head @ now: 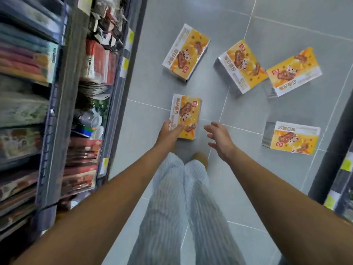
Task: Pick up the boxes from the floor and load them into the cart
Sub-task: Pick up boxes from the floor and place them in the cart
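Grey tile floor (pixel 248 115); stocked shelves (pixel 57 96) leftward; left grip (pixel 170 131) apparently holding nearest box (pixel 188 113); right grip (pixel 219 140) wide.

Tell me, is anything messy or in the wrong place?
Yes. Four yellow boxes lie scattered at odd angles on the floor, not on the shelves. The left hand grips a fifth box; the right hand is open.

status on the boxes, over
Left grip holds near box. Right grip open, beside it. Four other boxes on floor. Nothing in the way.
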Available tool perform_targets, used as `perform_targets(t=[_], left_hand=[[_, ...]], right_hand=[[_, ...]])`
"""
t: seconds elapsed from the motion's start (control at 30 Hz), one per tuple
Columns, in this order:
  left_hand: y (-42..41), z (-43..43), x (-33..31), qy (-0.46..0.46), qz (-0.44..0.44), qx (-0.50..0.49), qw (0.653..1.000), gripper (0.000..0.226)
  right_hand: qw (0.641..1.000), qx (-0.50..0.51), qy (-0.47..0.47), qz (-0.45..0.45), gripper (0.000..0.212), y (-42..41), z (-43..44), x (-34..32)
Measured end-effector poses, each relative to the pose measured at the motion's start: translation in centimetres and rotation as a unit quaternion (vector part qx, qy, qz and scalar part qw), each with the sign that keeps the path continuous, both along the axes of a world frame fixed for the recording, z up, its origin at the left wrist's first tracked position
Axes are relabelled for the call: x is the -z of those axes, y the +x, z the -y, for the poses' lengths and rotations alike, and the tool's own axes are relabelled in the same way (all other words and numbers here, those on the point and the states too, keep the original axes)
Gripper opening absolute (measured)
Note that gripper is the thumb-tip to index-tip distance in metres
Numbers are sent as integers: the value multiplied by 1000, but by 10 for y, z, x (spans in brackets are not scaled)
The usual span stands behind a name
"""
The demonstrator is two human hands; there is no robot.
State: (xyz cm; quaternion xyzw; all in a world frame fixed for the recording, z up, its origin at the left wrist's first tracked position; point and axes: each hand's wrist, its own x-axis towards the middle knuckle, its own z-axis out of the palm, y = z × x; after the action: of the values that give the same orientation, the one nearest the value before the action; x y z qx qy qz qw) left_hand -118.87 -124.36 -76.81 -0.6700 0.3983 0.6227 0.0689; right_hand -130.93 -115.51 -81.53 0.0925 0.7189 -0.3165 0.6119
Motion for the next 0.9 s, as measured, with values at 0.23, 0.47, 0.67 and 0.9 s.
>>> perform_targets(t=[0.23,0.47,0.67,0.9], left_hand=[[-5,35,154,36,13,-27,999,53],[-10,58,278,39,25,3,999,47],[4,58,352,46,37,25,998,46],[22,44,388,64,32,31,997,33]], right_hand=[[999,40,31,-2,67,0,36,147],[998,43,51,-8,74,3,53,259],[997,52,50,-1,70,11,45,331],[998,65,-7,27,98,28,21,372]])
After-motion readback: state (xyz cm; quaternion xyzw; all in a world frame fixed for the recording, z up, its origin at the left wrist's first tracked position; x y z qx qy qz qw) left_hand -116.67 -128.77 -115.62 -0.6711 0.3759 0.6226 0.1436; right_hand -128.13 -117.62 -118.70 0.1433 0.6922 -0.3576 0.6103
